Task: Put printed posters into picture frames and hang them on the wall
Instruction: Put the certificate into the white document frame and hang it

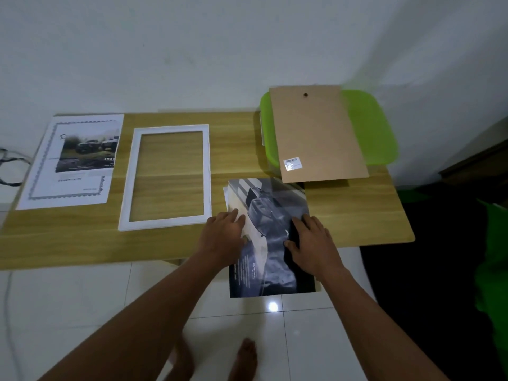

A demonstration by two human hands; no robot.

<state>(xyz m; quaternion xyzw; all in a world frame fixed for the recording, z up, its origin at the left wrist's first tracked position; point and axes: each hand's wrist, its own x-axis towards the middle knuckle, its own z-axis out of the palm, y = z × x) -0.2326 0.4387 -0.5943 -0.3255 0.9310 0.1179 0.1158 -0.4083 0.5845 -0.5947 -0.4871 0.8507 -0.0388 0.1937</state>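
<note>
1. Presently, the left hand (225,237) and right hand (313,244) both lie flat on the dark poster (270,259), fingers extended; neither grips it.
2. The dark poster lies partly on the table (371,215); its near portion overhangs the front edge (unsupported).
3. The white frame (171,128) lies empty just left of the poster. The backing board (316,133) rests on the green container (376,127) behind it.
4. A 2nd poster (71,160) lies at the far left.
5. Hazard: sliding under flat pressure may crease the overhang against the edge, or drop the sheet to the floor (302,339).
6. Hazard: lifting by 1 corner would likely bend the print.
</note>
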